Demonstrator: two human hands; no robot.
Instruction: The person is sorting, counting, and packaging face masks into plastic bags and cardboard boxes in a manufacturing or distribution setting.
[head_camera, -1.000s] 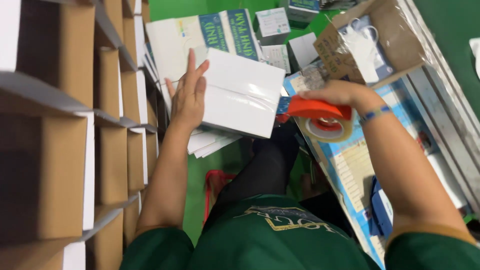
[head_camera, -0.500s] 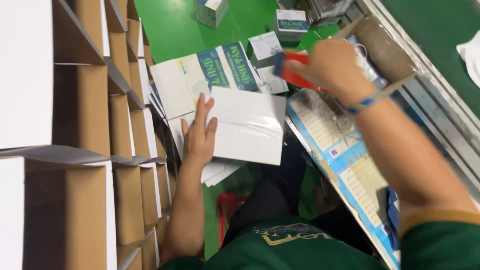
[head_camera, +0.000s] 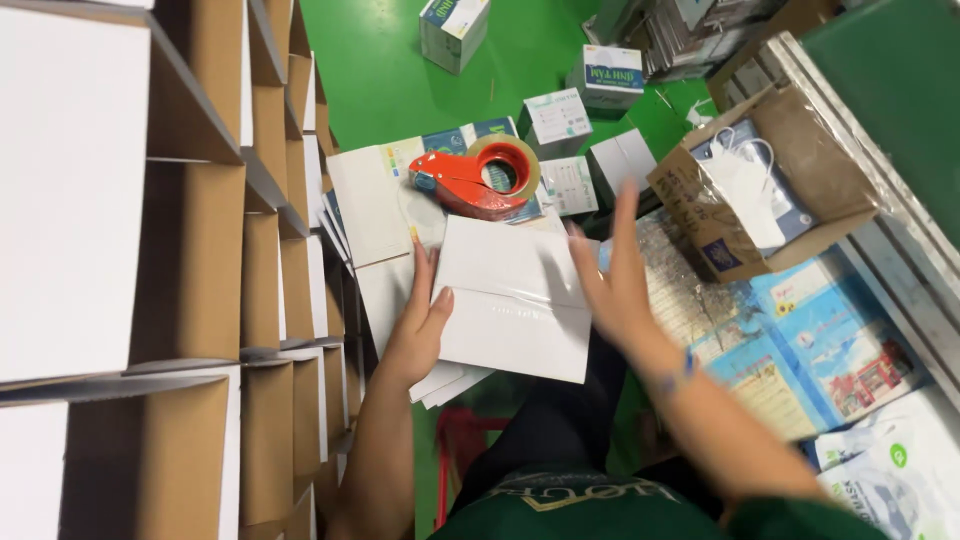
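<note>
A white flat box (head_camera: 515, 300) is lying on the person's lap between both hands. The left hand (head_camera: 418, 325) is gripping its left edge, thumb on top. The right hand (head_camera: 612, 280), blurred and open-fingered, is hovering at its right edge, grasping nothing. A red tape dispenser (head_camera: 478, 180) is resting just beyond the box.

A bright green floor (head_camera: 400, 80) fills the upper middle, lit evenly from above. Down the left side rise stacked cardboard boxes (head_camera: 150, 300), brown with white faces, tight in rows. Small white and blue cartons (head_camera: 555, 115) sit scattered on the green. At the right runs a pale metal rail (head_camera: 880, 230) beside a dark green surface, with an open brown carton (head_camera: 780, 190) leaning against it
</note>
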